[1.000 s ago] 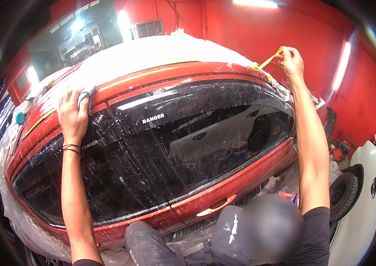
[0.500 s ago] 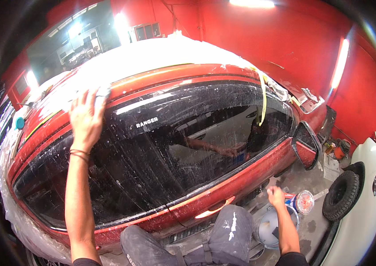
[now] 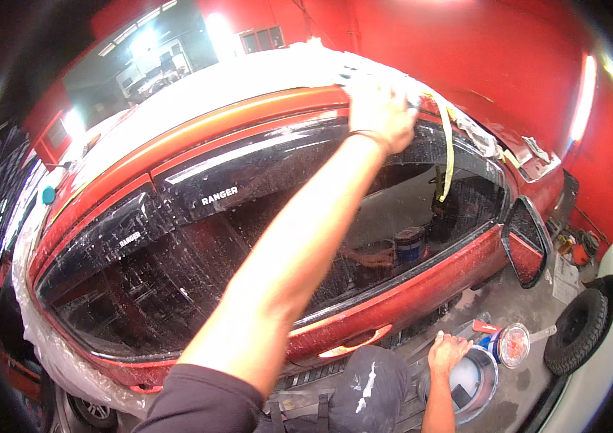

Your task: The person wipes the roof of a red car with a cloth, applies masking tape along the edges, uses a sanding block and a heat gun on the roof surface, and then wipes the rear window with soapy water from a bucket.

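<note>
One red car [image 3: 234, 238] fills the middle of the view, its dark side windows streaked and spattered with pale marks. The left hand [image 3: 382, 112] lies over its roof edge, fingers stretched forward; glare and the hand itself hide whether it grips anything. Beside it, a yellow strip [image 3: 448, 155] hangs down over the front window. Low on the right, the right hand [image 3: 447, 352] is bent with its fingers curled at the rim of a bucket [image 3: 493, 386] holding whitish liquid; whether it grasps that rim, I cannot tell. Just beside the bucket sits a blue can [image 3: 514, 345]. Farther out come a tyre [image 3: 577, 332] and a red wall [image 3: 523, 65].
</note>
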`<state>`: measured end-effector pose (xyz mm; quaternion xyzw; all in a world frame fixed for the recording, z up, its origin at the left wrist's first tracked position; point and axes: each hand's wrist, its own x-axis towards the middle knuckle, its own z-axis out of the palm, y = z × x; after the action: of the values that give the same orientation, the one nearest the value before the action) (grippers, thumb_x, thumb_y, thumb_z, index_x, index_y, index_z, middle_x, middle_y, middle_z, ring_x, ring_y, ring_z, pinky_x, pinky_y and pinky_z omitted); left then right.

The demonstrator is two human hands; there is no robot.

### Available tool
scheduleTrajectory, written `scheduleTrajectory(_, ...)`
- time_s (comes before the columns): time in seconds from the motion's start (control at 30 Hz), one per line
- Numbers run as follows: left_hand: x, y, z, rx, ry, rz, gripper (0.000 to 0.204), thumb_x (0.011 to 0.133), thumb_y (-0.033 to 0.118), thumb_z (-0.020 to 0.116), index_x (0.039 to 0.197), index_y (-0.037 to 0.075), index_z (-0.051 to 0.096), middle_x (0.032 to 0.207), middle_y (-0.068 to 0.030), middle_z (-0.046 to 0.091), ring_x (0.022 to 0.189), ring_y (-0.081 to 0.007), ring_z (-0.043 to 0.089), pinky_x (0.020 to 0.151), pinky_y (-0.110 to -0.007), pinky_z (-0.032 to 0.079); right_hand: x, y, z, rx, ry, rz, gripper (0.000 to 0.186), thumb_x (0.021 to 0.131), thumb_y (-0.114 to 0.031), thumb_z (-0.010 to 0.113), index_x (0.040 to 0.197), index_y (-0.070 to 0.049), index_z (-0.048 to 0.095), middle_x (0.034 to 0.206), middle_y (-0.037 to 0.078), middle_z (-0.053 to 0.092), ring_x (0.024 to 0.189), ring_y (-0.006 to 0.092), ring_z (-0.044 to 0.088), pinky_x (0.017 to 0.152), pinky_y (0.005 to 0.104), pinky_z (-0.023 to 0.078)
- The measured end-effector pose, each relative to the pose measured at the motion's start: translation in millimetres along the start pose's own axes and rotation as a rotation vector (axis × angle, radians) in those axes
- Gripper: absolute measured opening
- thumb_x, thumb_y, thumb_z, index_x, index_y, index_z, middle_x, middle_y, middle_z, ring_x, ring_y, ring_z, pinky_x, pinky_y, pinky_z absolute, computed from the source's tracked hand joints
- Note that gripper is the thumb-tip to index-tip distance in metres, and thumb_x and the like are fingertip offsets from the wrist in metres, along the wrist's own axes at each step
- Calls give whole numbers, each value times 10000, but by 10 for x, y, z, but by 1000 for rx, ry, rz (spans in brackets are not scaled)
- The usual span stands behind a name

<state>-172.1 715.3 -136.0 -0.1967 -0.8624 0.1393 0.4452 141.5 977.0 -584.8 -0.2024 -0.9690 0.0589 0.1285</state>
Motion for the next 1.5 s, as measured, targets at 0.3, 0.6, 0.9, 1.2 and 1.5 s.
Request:
scheduleTrajectory(0.3,-103,-111,-133,-201,-91,87,460,1042,317,577,1502,303,586,1579,-83,520,1499,-313,449,1236,-602,302,3,47,-58,72,39,-18,426,1048,-325,551,948,-3,811,1023,189,773,1251,427,558,1266,621,216)
scheduleTrajectory(0.6,-1938,-2117,-1563,-75,-92,-203,467,1060,253,572,1523,193,574,1517,-149,591,1442,-364,518,1214,-522,343,10,181,-4,38,125,-20,411,1029,-338,588,929,-12,817,970,181,774,1203,390,568,1272,589,241)
scheduleTrajectory(0.9,-3631,-3998,-2296,-250,-61,-724,471,1090,239,596,1521,48,586,1538,-208,582,1467,-354,493,1239,-479,343,-58,7,-11,90,105,-66,324,986,-300,643,900,-27,795,960,171,763,1157,401,594,1253,652,262)
scheduleTrajectory(1.2,-1481,-1698,-1247,-40,-80,6,510,999,177,619,1505,242,608,1526,-85,587,1402,-321,539,1186,-565,363,18,187,-14,92,132,-57,265,948,-274,673,898,-44,795,967,146,767,1135,377,599,1246,651,279)
scheduleTrajectory(1.5,-160,-184,-33,-230,-88,-95,480,937,293,641,1411,351,689,1563,-62,558,1517,-313,446,1282,-608,222,-110,-48,64,48,43,-102,331,980,-329,618,953,-61,812,945,165,769,1124,397,602,1254,612,269)
